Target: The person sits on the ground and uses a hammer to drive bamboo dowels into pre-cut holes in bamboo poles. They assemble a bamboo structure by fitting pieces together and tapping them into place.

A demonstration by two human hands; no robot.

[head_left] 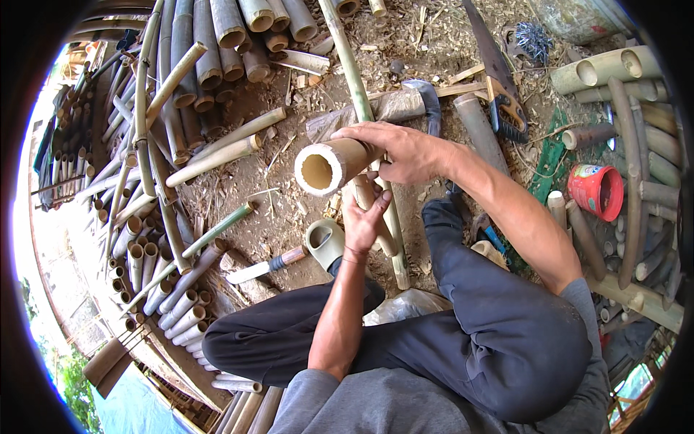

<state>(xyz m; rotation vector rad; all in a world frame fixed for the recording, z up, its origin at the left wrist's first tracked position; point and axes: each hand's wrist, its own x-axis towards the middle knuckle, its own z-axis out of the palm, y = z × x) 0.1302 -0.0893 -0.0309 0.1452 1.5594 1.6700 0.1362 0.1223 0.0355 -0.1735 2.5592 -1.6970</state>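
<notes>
My right hand (408,150) is closed over the far side of a thick bamboo tube (347,160), fingers along its top and thumb underneath. The tube's pale, cut, hollow end faces left and toward me. Just below it, my left hand (367,220) is wrapped around a thinner bamboo piece (387,235). Whether this piece touches the tube is hidden by the fingers. Behind both hands runs a long greenish bamboo pole (348,61), from the far edge to between my legs. A knife (249,273) with a wooden handle lies left of my shoe (325,242).
A handsaw (499,69) and a curved blade (428,101) lie beyond my right hand, near a wooden block (394,106). Bamboo tubes (231,32) are stacked far left, with several more (184,318) beside my left knee. A red tub (596,191) stands right. Shavings cover the ground.
</notes>
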